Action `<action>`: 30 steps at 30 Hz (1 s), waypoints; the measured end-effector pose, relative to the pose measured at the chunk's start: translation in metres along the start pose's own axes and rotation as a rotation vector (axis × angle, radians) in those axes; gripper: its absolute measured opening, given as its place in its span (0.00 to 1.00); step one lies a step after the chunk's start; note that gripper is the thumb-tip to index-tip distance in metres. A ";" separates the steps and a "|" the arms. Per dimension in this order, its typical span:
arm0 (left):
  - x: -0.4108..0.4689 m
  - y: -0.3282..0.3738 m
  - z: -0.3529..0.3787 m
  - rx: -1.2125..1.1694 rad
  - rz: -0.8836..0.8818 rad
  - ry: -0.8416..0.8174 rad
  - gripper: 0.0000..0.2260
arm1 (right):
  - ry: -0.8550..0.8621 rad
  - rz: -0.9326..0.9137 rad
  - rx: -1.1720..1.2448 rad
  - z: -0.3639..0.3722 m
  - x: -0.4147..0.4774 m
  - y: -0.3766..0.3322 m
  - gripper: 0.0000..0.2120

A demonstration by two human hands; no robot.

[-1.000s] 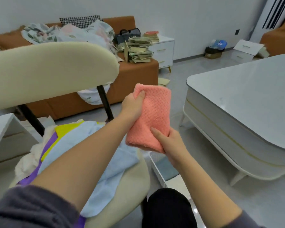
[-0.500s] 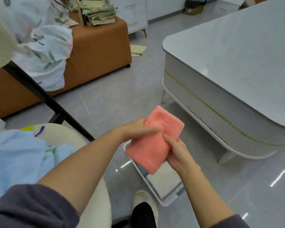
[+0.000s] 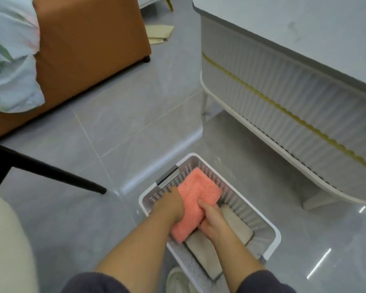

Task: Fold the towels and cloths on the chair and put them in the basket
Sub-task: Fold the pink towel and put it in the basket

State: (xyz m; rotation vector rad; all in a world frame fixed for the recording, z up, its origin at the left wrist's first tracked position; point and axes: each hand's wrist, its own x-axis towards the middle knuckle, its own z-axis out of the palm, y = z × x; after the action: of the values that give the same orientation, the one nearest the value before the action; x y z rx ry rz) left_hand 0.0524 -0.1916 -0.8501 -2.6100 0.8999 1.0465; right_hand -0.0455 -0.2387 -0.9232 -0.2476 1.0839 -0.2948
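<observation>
A folded pink towel [image 3: 195, 200] lies down inside the white perforated basket [image 3: 270, 230] on the floor. My left hand [image 3: 170, 205] grips the towel's left edge. My right hand [image 3: 211, 220] holds its near right edge with the fingers curled over it. Beneath the pink towel rest folded beige cloths [image 3: 235, 224]. The cream chair seat [image 3: 6, 240] shows at the lower left; the cloths on it are out of view.
A black chair leg [image 3: 51, 172] slants across the floor at left. An orange sofa [image 3: 82, 45] with a floral sheet [image 3: 9, 60] stands at the back left. A white table [image 3: 294, 70] fills the right. A shoe [image 3: 175, 280] sits by the basket's near end.
Both hands carried the pink towel from chest height down into the basket. My view swung from the chair down to the floor.
</observation>
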 end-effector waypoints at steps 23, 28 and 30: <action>-0.008 0.001 0.057 0.572 -0.023 -0.124 0.40 | -0.283 -0.925 -2.203 -0.007 0.005 -0.034 0.35; 0.004 -0.006 0.060 0.658 0.028 -0.166 0.39 | -0.209 -0.719 -2.379 -0.005 0.026 -0.029 0.30; 0.010 -0.007 0.059 0.663 0.008 -0.219 0.41 | -0.187 -0.697 -2.429 -0.003 0.029 -0.024 0.29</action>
State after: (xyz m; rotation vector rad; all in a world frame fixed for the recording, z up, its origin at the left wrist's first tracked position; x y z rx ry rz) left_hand 0.0285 -0.1679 -0.9006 -1.9106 0.9914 0.8267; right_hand -0.0381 -0.2710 -0.9402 -2.7300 0.5515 0.6205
